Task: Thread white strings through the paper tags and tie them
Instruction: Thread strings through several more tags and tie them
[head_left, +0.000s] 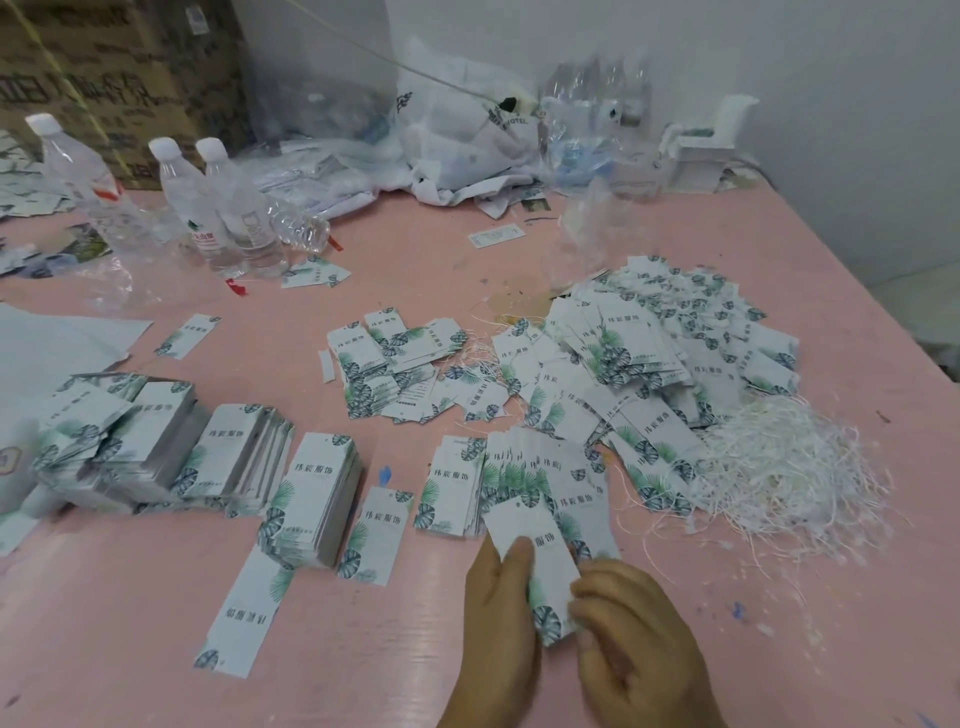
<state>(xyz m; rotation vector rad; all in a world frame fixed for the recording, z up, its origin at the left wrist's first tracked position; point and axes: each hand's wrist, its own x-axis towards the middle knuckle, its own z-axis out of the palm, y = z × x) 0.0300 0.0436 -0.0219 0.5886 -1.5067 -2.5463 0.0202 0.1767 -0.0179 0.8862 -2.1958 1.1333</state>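
1. The left hand (498, 618) has its grip on a paper tag (535, 556), thumb lying across the tag's face and the other fingers behind it
2. The right hand (639, 644) pinches the same tag at its lower right edge with curled fingers; both hands sit at the near edge of the pink counter (363, 675)
3. The held tag is white with a green leaf print at its lower end, and its top overlaps a fanned row of tags (524, 467) lying just beyond the hands
4. To the right of the hands a loose tangle of white strings (779, 467) spreads over the counter, touching a large heap of tags (665, 353) behind it; thin strings trail among those tags
5. A smaller scatter of tags (384, 364) lies in the middle of the counter
6. To the left stand neat stacks of tags (317, 499), with single tags lying beside them
7. At the far side are clear plastic bottles (208, 208) with white caps, crumpled plastic bags (467, 140) and a cardboard box (119, 78)
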